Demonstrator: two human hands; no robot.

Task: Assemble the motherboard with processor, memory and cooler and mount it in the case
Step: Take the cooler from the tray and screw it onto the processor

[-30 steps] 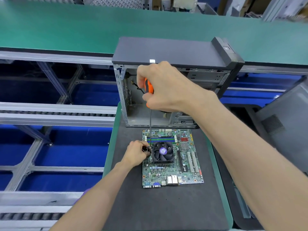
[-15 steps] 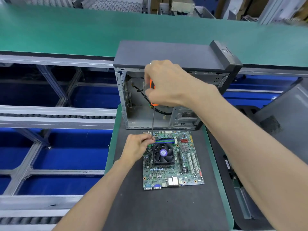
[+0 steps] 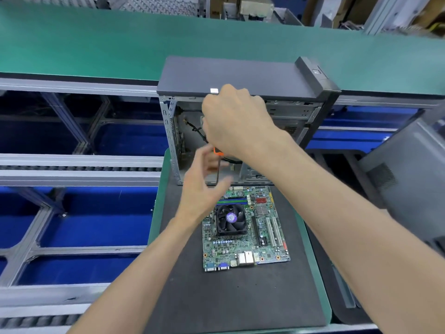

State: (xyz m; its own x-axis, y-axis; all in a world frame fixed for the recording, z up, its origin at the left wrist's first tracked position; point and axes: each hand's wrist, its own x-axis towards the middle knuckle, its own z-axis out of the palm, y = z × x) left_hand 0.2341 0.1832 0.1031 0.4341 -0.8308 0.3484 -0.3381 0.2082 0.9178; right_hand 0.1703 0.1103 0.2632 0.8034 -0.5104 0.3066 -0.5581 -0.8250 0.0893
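Note:
A green motherboard [image 3: 250,247] lies flat on the dark mat [image 3: 228,297]. A black fan cooler [image 3: 230,220] sits on it, with memory sticks [image 3: 234,201] just behind. Behind the board stands the open grey computer case [image 3: 240,78], its side off. My right hand [image 3: 237,124] grips an orange-handled screwdriver [image 3: 218,151] in front of the case opening, its thin shaft hanging down above the board's far edge. My left hand [image 3: 204,189] hovers blurred over the board's far left corner, fingers spread and relaxed, holding nothing.
A green conveyor belt [image 3: 120,39] runs across behind the case. Roller tracks and blue bins [image 3: 84,227] lie to the left. A grey case side panel [image 3: 409,174] leans at the right. The mat rests on a green-edged pallet [image 3: 317,285].
My left hand let go at the cooler's left corner and rose, opening. My right hand lifted the screwdriver up and right, its tip off the board.

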